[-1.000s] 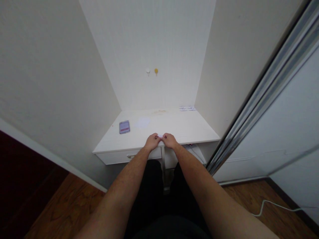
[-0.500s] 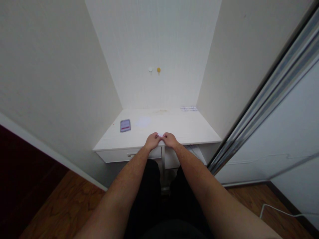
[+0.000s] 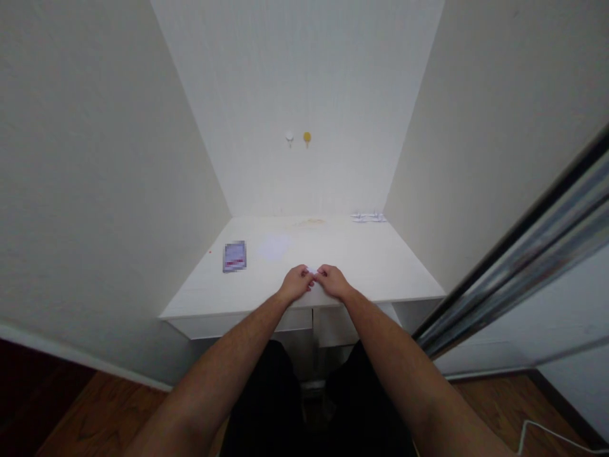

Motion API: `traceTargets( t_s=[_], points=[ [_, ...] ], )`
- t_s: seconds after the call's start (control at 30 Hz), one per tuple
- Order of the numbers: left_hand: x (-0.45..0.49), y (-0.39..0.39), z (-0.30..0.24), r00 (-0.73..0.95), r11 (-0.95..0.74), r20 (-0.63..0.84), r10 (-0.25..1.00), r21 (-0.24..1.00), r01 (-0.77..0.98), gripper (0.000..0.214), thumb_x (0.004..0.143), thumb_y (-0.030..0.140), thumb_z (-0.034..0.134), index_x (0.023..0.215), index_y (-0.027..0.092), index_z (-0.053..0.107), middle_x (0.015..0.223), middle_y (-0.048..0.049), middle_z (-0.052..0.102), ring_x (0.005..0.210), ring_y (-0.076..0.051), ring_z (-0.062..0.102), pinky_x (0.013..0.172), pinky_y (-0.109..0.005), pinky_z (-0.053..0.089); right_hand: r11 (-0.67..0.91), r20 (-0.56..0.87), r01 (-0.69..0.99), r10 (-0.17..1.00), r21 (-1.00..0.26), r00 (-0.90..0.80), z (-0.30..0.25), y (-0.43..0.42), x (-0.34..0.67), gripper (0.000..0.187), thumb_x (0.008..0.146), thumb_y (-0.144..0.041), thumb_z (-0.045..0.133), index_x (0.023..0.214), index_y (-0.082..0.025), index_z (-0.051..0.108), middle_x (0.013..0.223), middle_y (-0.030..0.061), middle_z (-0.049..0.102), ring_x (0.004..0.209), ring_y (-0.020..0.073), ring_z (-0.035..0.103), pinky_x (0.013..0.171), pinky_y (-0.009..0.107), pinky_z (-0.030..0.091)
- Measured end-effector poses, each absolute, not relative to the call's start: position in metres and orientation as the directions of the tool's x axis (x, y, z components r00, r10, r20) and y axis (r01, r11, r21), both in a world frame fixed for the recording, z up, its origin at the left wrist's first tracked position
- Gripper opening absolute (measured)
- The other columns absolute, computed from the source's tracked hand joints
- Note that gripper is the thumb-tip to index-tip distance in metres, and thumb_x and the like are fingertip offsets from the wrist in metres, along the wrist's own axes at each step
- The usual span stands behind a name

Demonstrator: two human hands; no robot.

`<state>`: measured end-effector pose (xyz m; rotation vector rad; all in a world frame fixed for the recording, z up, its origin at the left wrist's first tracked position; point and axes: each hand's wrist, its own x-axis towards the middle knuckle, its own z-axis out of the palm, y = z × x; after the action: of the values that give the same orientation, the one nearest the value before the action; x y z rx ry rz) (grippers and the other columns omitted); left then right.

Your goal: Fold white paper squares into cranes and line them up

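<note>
My left hand (image 3: 295, 284) and my right hand (image 3: 333, 281) meet over the front middle of a white desk (image 3: 380, 266). Both have their fingers curled and pinched together on a small pale piece of paper (image 3: 313, 271) held between them. The piece is too small to make out in detail. A faint pale sheet (image 3: 273, 246) lies on the desk just beyond my left hand.
A small purple pack with a red stripe (image 3: 235, 256) lies at the desk's left. Little white folded paper shapes (image 3: 368, 217) sit in the back right corner. Two wall hooks, one white (image 3: 289, 137) and one yellow (image 3: 307, 137). A sliding door frame (image 3: 514, 266) stands to the right.
The view has shifted closer and slightly up the desk. My hands stay pinched together on the small paper at the same spot on the desk.
</note>
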<state>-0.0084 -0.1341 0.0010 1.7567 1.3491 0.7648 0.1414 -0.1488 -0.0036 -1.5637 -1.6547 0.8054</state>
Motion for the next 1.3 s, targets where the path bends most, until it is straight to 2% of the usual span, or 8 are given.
traceTargets(
  t_s=[0.1,0.27,0.43,0.6,0.8,0.93,1.1,1.3],
  points=[
    [0.0,-0.1,-0.001,0.217,-0.114,0.009,0.976,0.873,0.474,0.014,0.085,0.015,0.049,0.072,0.018,0.049,0.063,0.0008,0.062,0.052,-0.011,0.055,0.056,-0.023,0.041,0.048,0.056,0.488,0.998,-0.872,0.001,-0.007,-0.113,0.142,0.018,0.081,-0.022,0.062,0.065,-0.018,0.055,0.061,-0.002,0.061,0.062,0.0125,0.054,0.06,0.024,0.039],
    [0.017,-0.04,-0.009,0.11,-0.162,0.123,0.986,0.853,0.497,0.021,0.08,0.012,0.055,0.062,0.019,0.046,0.059,0.0031,0.052,0.059,-0.012,0.049,0.061,-0.026,0.038,-0.011,0.0,0.346,0.999,-0.938,0.032,-0.017,-0.053,0.146,0.018,0.086,-0.026,0.054,0.069,-0.019,0.053,0.06,-0.0004,0.064,0.053,0.0123,0.061,0.054,0.023,0.048],
    [0.027,0.01,-0.016,0.026,-0.159,0.168,0.985,0.86,0.485,0.018,0.08,0.013,0.053,0.064,0.02,0.046,0.062,0.0033,0.052,0.063,-0.013,0.049,0.064,-0.027,0.037,-0.005,0.011,0.258,0.998,-0.966,0.058,-0.021,-0.001,0.149,0.021,0.082,-0.031,0.061,0.067,-0.019,0.053,0.054,-0.0022,0.061,0.046,0.0116,0.059,0.047,0.022,0.046],
    [0.027,0.032,-0.019,-0.003,-0.159,0.178,0.984,0.889,0.428,0.017,0.081,0.018,0.054,0.067,0.021,0.046,0.062,0.0037,0.054,0.061,-0.013,0.051,0.061,-0.026,0.038,0.018,0.026,0.161,0.998,-0.987,0.049,-0.023,0.019,0.15,0.032,0.077,-0.047,0.067,0.069,-0.018,0.056,0.052,-0.0023,0.061,0.043,0.0102,0.054,0.044,0.022,0.044],
    [0.024,0.03,-0.019,-0.042,-0.178,0.201,0.979,0.932,0.316,0.017,0.081,0.021,0.056,0.065,0.02,0.051,0.062,0.0014,0.057,0.06,-0.013,0.052,0.06,-0.027,0.039,0.025,0.025,0.025,0.999,-0.999,0.023,-0.02,0.02,0.149,0.032,0.075,-0.047,0.071,0.069,-0.017,0.06,0.055,0.0,0.064,0.046,0.0111,0.057,0.047,0.024,0.046],
    [0.023,0.028,-0.017,-0.038,-0.175,0.183,0.982,0.971,0.161,0.018,0.081,0.027,0.059,0.065,0.019,0.054,0.06,0.0016,0.058,0.057,-0.012,0.053,0.056,-0.026,0.039,0.086,0.088,0.078,0.996,-0.993,0.022,-0.017,0.021,0.148,0.031,0.078,-0.047,0.069,0.069,-0.018,0.06,0.05,-0.0026,0.06,0.043,0.0093,0.052,0.045,0.021,0.039],
    [0.023,0.024,-0.013,-0.05,-0.179,0.183,0.982,0.981,0.069,0.025,0.076,0.031,0.066,0.06,0.019,0.053,0.056,0.0026,0.056,0.053,-0.01,0.051,0.052,-0.024,0.039,0.091,0.095,0.144,0.995,-0.985,0.022,-0.014,0.018,0.148,0.037,0.077,-0.052,0.069,0.067,-0.018,0.059,0.049,-0.0019,0.059,0.042,0.0085,0.048,0.042,0.021,0.032],
    [0.024,0.026,-0.017,-0.061,-0.167,0.164,0.985,0.985,-0.052,0.022,0.072,0.025,0.068,0.057,0.018,0.054,0.053,0.0039,0.053,0.05,-0.008,0.045,0.05,-0.023,0.036,0.119,0.122,0.186,0.993,-0.975,0.001,-0.015,0.016,0.151,0.04,0.076,-0.056,0.071,0.068,-0.018,0.059,0.048,-0.0014,0.059,0.042,0.0093,0.049,0.043,0.022,0.034]
  ],
)
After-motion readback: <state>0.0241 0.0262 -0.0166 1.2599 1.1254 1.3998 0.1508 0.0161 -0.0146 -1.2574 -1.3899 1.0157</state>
